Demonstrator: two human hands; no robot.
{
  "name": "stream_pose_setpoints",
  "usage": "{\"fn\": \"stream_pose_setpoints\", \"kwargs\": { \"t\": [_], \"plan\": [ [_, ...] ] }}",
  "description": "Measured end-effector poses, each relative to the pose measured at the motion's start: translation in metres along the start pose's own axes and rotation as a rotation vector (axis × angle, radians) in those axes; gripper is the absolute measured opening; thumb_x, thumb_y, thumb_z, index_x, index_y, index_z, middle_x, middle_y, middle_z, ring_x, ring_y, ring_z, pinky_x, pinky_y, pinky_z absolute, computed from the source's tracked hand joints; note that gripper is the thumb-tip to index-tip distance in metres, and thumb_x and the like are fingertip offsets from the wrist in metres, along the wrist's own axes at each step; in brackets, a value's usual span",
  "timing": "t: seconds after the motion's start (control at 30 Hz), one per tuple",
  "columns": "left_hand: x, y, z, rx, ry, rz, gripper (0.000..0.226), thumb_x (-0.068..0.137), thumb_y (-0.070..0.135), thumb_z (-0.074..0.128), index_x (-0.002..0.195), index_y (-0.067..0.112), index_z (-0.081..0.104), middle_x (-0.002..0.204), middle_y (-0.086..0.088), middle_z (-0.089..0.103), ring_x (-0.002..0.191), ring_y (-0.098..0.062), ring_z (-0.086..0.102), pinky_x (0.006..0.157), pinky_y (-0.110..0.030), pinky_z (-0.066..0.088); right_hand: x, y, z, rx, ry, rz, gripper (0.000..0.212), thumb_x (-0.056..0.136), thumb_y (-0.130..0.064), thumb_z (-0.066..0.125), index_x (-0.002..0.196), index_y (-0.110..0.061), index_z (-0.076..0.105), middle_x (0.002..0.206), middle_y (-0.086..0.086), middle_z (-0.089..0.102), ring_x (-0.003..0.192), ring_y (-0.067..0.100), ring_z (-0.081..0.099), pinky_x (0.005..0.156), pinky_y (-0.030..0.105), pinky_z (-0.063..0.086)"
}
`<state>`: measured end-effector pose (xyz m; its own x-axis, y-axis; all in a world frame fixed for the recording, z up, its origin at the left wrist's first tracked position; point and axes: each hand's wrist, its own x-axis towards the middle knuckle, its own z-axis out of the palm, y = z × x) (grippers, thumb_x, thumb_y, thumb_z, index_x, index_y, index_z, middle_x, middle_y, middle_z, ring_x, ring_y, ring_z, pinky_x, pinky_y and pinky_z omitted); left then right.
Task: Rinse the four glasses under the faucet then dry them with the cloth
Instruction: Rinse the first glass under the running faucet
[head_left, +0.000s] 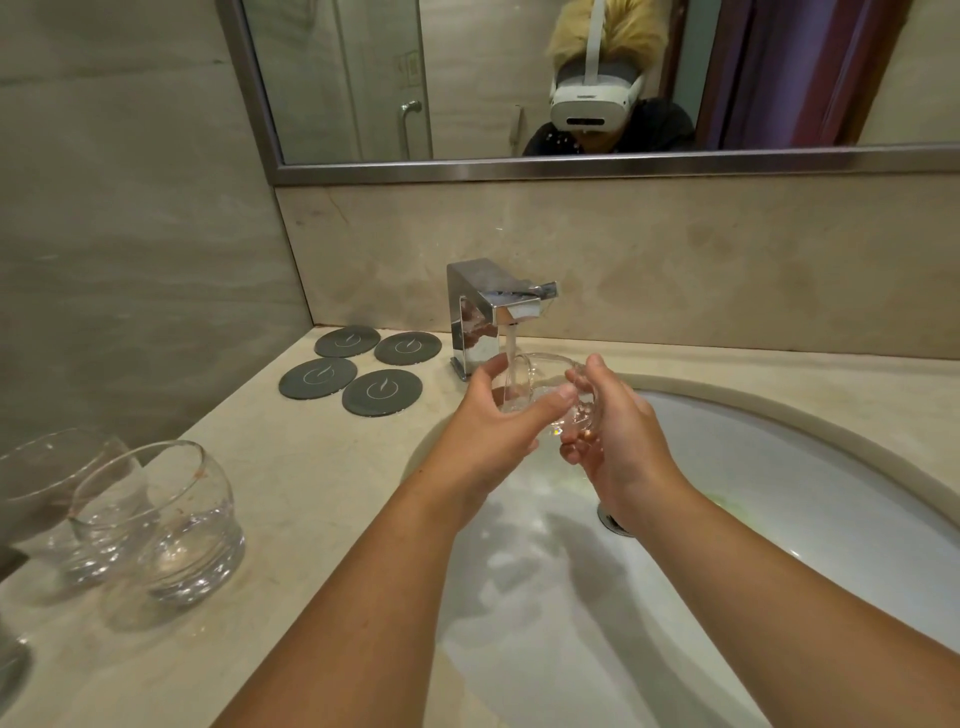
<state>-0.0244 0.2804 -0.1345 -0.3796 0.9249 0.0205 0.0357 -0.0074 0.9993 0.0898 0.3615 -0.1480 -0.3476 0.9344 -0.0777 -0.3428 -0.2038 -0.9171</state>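
Note:
A clear round glass (540, 387) lies tipped on its side under the chrome faucet (480, 317), and a stream of water runs into its mouth. My left hand (493, 431) grips the glass from the left with thumb and fingers around its rim. My right hand (613, 431) cups the glass's base from the right. Both hands are over the white sink basin (779, 493). Two more clear glasses stand on the counter at the left, one nearer (166, 525) with reddish marks on its rim, one behind it (57, 488). No cloth is in view.
Several dark round coasters (382, 392) lie on the beige counter (311, 493) left of the faucet. A drain (613, 522) shows beneath my right wrist. A framed mirror (571, 78) hangs above the backsplash. Another glass edge peeks in at the bottom left corner (10, 670).

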Motion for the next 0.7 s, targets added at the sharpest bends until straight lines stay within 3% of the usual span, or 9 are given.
{"fn": "stream_pose_setpoints", "kwargs": {
  "t": [0.1,0.2,0.27,0.37,0.43,0.6,0.7],
  "plan": [
    [-0.0038,0.0044,0.0004,0.005,0.031,-0.024,0.086,0.07,0.062,0.091,0.139,0.031,0.05,0.122,0.005,0.071,0.109,-0.011,0.072,0.091,-0.032,0.06,0.0005,0.0002,-0.0008,-0.009,0.008,-0.042,0.033,0.104,-0.046,0.063,0.11,-0.014,0.072,0.085,0.005,0.066,0.053,0.016,0.048,0.05,0.031,0.038],
    [-0.0028,0.0029,-0.0018,0.005,0.06,-0.007,0.062,0.082,0.044,0.088,0.133,0.027,0.058,0.116,0.001,0.075,0.102,-0.013,0.074,0.085,-0.029,0.06,0.0004,-0.0002,-0.0005,-0.003,0.01,-0.047,0.031,0.105,-0.044,0.063,0.108,-0.014,0.072,0.086,0.005,0.065,0.052,0.015,0.048,0.05,0.03,0.037],
    [-0.0011,0.0013,-0.0035,0.002,0.047,0.016,0.061,0.082,0.036,0.092,0.133,0.029,0.059,0.118,-0.001,0.076,0.108,-0.012,0.076,0.087,-0.03,0.062,0.0015,-0.0007,-0.0006,0.02,0.008,-0.027,0.034,0.104,-0.047,0.063,0.109,-0.015,0.072,0.087,0.005,0.065,0.054,0.015,0.049,0.05,0.03,0.037],
    [0.0006,-0.0003,-0.0045,0.012,0.033,0.047,0.079,0.07,0.04,0.096,0.139,0.032,0.058,0.13,0.0,0.07,0.114,-0.015,0.075,0.1,-0.04,0.061,0.0031,-0.0014,-0.0023,0.02,-0.001,0.042,0.048,0.101,-0.06,0.059,0.117,-0.016,0.072,0.095,0.002,0.07,0.054,0.012,0.049,0.051,0.028,0.039],
    [-0.0003,0.0003,-0.005,0.058,0.029,0.072,0.081,0.068,0.041,0.094,0.14,0.037,0.057,0.134,0.005,0.066,0.115,-0.013,0.074,0.107,-0.042,0.057,0.0027,-0.0019,-0.003,0.031,-0.014,0.103,0.055,0.1,-0.065,0.058,0.119,-0.016,0.072,0.087,0.001,0.071,0.051,0.011,0.049,0.05,0.027,0.039],
    [-0.0045,0.0049,-0.0031,0.074,-0.013,0.095,0.078,0.085,0.012,0.089,0.148,0.035,0.05,0.138,0.008,0.057,0.099,0.011,0.071,0.09,-0.014,0.055,0.0039,-0.0002,-0.002,0.067,-0.022,0.11,0.052,0.1,-0.054,0.064,0.125,-0.009,0.07,0.084,0.004,0.071,0.049,0.012,0.05,0.046,0.025,0.039],
    [-0.0032,0.0028,-0.0009,0.035,-0.01,0.036,0.087,0.071,0.038,0.092,0.147,0.038,0.049,0.136,0.008,0.065,0.118,-0.002,0.069,0.11,-0.036,0.053,0.004,-0.0008,-0.0015,0.088,-0.014,0.068,0.044,0.101,-0.048,0.064,0.118,-0.008,0.069,0.077,0.005,0.069,0.048,0.014,0.049,0.045,0.025,0.038]
  ]
}}
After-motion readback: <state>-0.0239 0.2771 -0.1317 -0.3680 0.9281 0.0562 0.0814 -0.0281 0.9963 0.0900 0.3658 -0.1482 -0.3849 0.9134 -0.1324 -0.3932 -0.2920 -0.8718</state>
